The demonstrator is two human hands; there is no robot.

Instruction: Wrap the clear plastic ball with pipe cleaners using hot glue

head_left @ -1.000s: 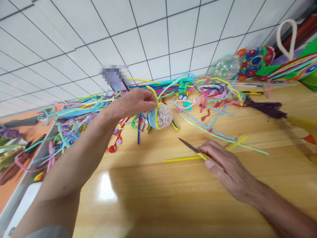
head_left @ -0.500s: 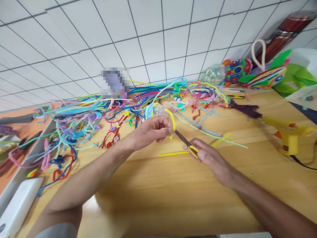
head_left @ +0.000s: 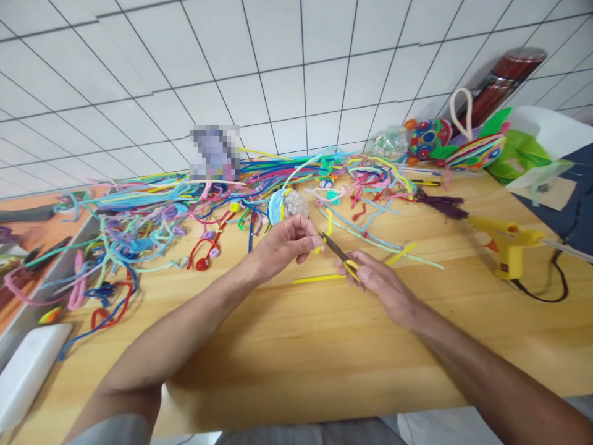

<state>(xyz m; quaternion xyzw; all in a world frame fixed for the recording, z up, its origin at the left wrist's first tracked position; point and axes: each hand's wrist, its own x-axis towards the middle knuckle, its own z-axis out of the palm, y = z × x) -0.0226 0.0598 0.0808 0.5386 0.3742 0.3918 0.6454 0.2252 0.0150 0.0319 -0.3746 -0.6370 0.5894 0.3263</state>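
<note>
My left hand [head_left: 290, 244] pinches a short yellow pipe-cleaner end [head_left: 319, 250] at the middle of the table. Yellow-handled scissors [head_left: 338, 252] are in my right hand [head_left: 377, 281], their blade tips close to my left fingertips. A curved yellow piece [head_left: 330, 221] shows just beyond the blades. Behind my left hand sits a round ball [head_left: 295, 204], partly wrapped in blue and yellow strands. Another yellow pipe cleaner [head_left: 317, 279] lies on the wood below the scissors.
Tangled colourful pipe cleaners [head_left: 157, 204] spread along the wall and left side. A yellow glue gun [head_left: 507, 244], decorated fish crafts [head_left: 479, 148] and a red flask [head_left: 504, 83] are at the right. A white case [head_left: 34, 371] lies front left.
The curved yellow strip, in one piece with the left hand's grip before, now shows apart beyond the blades. The scissors have closed and moved nearer my left fingers. The view has shifted slightly.
</note>
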